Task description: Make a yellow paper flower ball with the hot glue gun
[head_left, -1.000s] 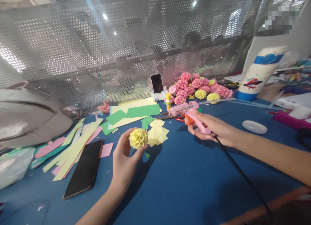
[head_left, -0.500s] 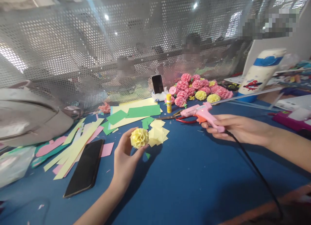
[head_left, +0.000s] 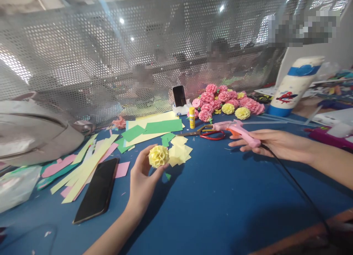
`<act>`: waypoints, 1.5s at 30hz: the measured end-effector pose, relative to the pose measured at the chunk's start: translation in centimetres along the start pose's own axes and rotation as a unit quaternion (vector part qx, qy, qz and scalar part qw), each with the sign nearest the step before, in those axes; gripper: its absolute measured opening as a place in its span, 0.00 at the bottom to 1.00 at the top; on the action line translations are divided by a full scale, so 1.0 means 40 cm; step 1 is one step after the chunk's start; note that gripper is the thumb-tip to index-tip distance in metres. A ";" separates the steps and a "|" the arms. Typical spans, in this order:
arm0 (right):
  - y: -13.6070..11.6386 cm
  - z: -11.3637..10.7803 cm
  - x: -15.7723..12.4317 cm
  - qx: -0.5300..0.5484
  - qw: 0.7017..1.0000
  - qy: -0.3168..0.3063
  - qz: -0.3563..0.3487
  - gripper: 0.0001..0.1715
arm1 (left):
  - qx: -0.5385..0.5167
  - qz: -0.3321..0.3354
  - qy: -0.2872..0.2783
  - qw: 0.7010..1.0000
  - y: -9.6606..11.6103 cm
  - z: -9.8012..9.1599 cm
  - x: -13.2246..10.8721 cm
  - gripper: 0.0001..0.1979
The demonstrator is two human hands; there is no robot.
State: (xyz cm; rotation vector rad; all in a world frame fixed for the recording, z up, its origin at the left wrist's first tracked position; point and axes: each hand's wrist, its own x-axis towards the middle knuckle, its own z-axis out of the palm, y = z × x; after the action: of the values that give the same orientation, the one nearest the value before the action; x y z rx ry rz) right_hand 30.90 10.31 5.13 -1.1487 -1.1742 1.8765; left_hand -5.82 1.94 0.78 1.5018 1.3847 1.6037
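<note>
Between the thumb and fingers of my left hand [head_left: 143, 174] is a yellow folded-paper flower ball [head_left: 159, 156], raised over the blue table. My right hand [head_left: 278, 144] has a pink hot glue gun [head_left: 245, 133] with an orange trigger loosely in its fingers, near the handle. Its nozzle points left, over red-handled scissors [head_left: 212, 135]. A black cord [head_left: 295, 189] trails from the handle towards the lower right. Pale yellow paper squares [head_left: 179, 154] lie just beyond the flower ball. A yellow glue stick [head_left: 192, 118] stands upright behind the scissors.
Pink and yellow paper flowers [head_left: 228, 100] are heaped at the back beside a small propped phone [head_left: 179, 96]. Green paper [head_left: 162, 126], paper strips [head_left: 91, 166], a large phone [head_left: 96, 190] and a bag [head_left: 35, 130] occupy the left. A bottle [head_left: 295, 86] stands right.
My right hand and the glue gun have shifted slightly right and the gun's nozzle end has dropped, showing more of the scissors' handles. My left hand and the flower ball have hardly moved.
</note>
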 end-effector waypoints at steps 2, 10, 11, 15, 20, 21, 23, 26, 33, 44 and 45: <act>0.001 -0.002 -0.003 0.005 1.000 -0.003 0.000 0.20 | -0.006 -0.001 0.000 1.000 -0.002 -0.001 0.000 0.25; -0.003 0.016 -0.015 0.013 1.000 0.017 0.003 0.17 | -0.005 0.002 -0.002 1.000 0.001 0.000 0.000 0.25; -0.002 0.016 -0.014 0.008 1.000 0.013 0.000 0.17 | -0.001 0.005 -0.002 1.000 0.001 0.000 0.000 0.25; -0.003 0.017 -0.003 0.023 1.000 0.016 -0.002 0.17 | 0.009 0.012 -0.002 1.000 -0.001 -0.001 0.001 0.25; -0.005 0.024 0.005 0.055 0.997 0.052 0.008 0.15 | 0.005 0.004 -0.004 1.000 -0.003 -0.001 0.002 0.25; -0.005 0.025 0.006 0.060 0.997 0.054 0.008 0.14 | 0.003 0.003 -0.004 1.000 -0.004 -0.001 0.003 0.25; -0.004 0.025 0.007 0.076 0.995 0.057 0.015 0.14 | -0.003 0.003 -0.004 1.000 -0.006 0.000 0.003 0.25; -0.003 0.022 0.011 0.091 0.993 0.067 0.039 0.12 | -0.009 0.001 -0.006 1.000 -0.007 -0.001 0.003 0.25; 0.008 0.008 0.016 0.080 0.995 0.048 0.040 0.13 | -0.005 -0.003 -0.010 1.000 -0.004 -0.003 0.002 0.24; 0.016 -0.043 0.047 0.009 0.998 0.023 0.063 0.13 | -0.016 -0.015 -0.012 1.000 -0.004 -0.002 0.001 0.25; 0.018 -0.044 0.045 -0.022 0.997 0.036 0.062 0.12 | -0.018 -0.016 -0.013 1.000 -0.004 -0.002 0.002 0.25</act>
State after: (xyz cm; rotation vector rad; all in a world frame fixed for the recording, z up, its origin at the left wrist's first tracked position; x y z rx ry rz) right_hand 31.70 12.17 3.48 -1.3296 -1.1330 1.8924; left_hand -5.95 2.03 0.68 1.4680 1.3520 1.5766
